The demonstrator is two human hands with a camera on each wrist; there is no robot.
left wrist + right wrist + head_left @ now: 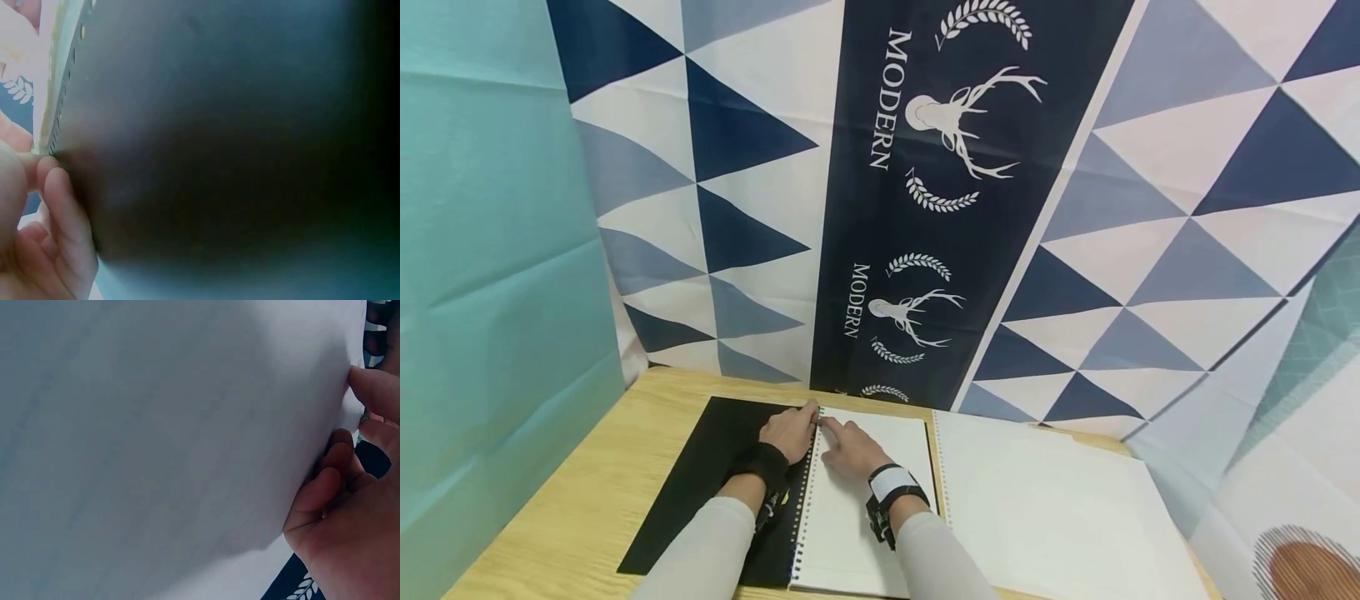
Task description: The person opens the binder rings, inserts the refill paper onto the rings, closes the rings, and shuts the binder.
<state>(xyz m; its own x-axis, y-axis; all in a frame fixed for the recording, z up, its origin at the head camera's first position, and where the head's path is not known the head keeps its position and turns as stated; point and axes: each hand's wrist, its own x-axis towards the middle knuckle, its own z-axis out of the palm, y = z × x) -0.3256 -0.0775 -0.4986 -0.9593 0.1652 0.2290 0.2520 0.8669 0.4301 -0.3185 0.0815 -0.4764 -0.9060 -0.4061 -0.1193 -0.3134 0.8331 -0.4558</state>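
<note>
A notebook lies spread out, its black cover [688, 492] on the left and white pages [842, 533] on the right, with a row of holes between them. My left hand [788, 432] pinches the far end of that holed edge; in the left wrist view the fingers of the left hand [59, 231] bend at the corner by the black cover [200, 112]. Close beside it, my right hand [856, 454] reaches an index finger to the same end. The right wrist view has the right hand [350, 519] with several fingers curled at the white page's edge [187, 425].
Large white sheets [1060, 500] with a holed left edge lie right of the notebook on the wooden table [565, 475]. Behind the table hangs a patterned cloth [760, 208] with triangles and deer heads, and a turquoise cloth [497, 250] hangs on the left.
</note>
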